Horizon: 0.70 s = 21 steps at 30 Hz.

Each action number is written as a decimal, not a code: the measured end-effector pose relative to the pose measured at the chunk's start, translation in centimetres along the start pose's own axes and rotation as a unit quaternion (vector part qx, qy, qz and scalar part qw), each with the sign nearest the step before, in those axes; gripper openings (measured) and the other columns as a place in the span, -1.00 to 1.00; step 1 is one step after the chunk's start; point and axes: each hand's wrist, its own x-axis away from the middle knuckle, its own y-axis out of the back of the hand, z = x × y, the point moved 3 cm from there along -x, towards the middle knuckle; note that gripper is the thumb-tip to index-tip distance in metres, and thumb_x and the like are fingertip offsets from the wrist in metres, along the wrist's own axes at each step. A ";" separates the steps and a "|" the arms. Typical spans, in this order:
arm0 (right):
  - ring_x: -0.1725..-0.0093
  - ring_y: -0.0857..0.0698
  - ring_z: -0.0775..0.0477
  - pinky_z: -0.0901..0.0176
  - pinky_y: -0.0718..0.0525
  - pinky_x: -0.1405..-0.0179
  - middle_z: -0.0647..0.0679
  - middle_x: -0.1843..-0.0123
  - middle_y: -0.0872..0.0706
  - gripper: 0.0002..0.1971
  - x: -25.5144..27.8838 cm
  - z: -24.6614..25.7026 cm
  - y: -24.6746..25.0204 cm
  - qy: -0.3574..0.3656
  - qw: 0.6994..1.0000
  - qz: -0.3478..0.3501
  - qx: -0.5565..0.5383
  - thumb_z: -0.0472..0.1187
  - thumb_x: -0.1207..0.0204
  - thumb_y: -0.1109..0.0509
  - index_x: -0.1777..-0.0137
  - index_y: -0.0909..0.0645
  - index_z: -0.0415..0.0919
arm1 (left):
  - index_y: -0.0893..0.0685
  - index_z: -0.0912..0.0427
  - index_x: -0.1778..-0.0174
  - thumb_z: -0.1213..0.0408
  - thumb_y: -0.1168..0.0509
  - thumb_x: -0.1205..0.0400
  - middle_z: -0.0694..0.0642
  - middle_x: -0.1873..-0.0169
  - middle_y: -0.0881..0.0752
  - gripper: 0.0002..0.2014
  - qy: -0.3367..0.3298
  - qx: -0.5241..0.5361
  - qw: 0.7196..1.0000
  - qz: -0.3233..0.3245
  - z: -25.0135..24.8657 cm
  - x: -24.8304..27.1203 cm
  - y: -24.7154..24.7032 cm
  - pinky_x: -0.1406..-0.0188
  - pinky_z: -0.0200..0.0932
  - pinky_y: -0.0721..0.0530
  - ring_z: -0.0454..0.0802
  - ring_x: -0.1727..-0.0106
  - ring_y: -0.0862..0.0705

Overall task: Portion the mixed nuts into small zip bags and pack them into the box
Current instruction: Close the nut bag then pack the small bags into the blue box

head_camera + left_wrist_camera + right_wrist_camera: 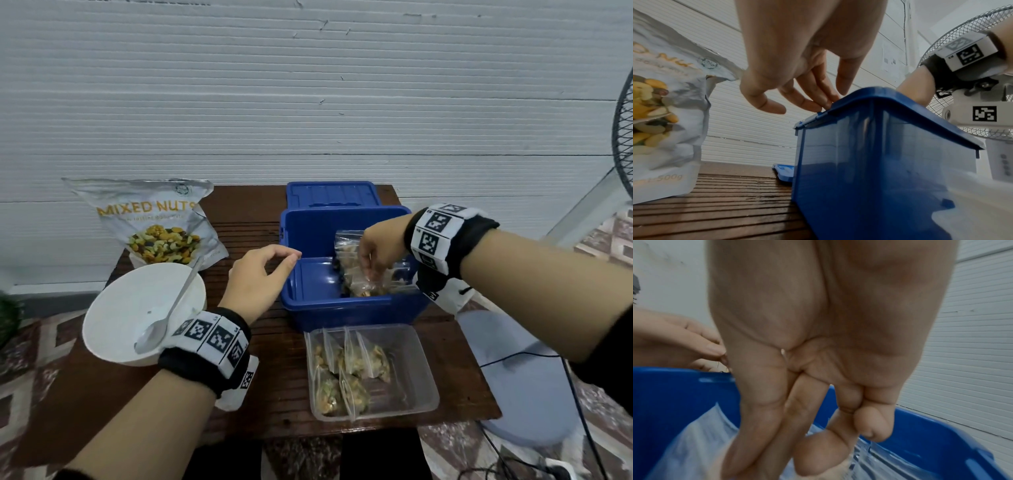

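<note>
The blue box (318, 305) stands open mid-table; its wall shows in the left wrist view (879, 162) and the right wrist view (674, 394). My right hand (368, 274) reaches down into it and pinches a clear zip bag of nuts (359, 287) between thumb and forefinger (756, 459), the bag's plastic (690, 443) spreading below. More filled bags (346, 240) lean inside at the right. My left hand (289, 260) holds nothing, and its relaxed fingers (818, 105) touch the box's left rim.
The blue lid (332, 193) lies behind the box. A clear tub (421, 387) with several filled zip bags sits in front. A mixed nuts pouch (154, 222) and a white bowl (113, 308) with a spoon (164, 315) are at the left. A fan (623, 137) stands right.
</note>
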 end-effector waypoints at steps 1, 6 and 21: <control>0.18 -0.64 0.07 0.28 -0.59 0.21 0.06 0.16 -0.72 -0.90 0.0 0.0 0.0 0.004 1.000 0.009 -0.003 -0.24 -0.50 -0.46 0.02 -0.75 -0.13 | -0.70 -0.28 0.08 0.07 -0.29 -0.66 -0.24 -0.04 -0.75 -0.88 0.000 0.001 1.000 0.000 0.1 0.0 0.0 -0.37 0.11 -0.55 -0.22 -0.22 -0.64; 0.02 -0.70 -0.05 0.14 -0.62 0.07 -0.07 -0.01 -0.77 -0.90 -0.7 0.2 -0.7 0.001 0.999 0.027 0.038 -0.27 -0.53 -0.41 0.07 -0.68 -0.04 | -0.70 -0.31 0.10 0.03 -0.29 -0.65 -0.24 -0.05 -0.74 -0.89 0.003 -0.010 1.000 -0.003 0.3 -0.1 -0.1 -0.39 0.16 -0.51 -0.20 -0.25 -0.61; -0.11 -0.74 -0.12 -0.03 -0.65 -0.24 0.09 0.10 -0.82 -0.87 4.3 0.2 0.8 0.025 0.986 -0.118 -0.115 -0.25 -0.52 -0.43 0.04 -0.75 0.00 | -0.61 -0.39 0.15 0.08 -0.33 -0.63 -0.45 0.06 -0.61 -0.82 -0.013 -0.052 0.999 0.002 -1.9 2.1 0.2 -0.39 0.24 -0.45 -0.18 -0.23 -0.58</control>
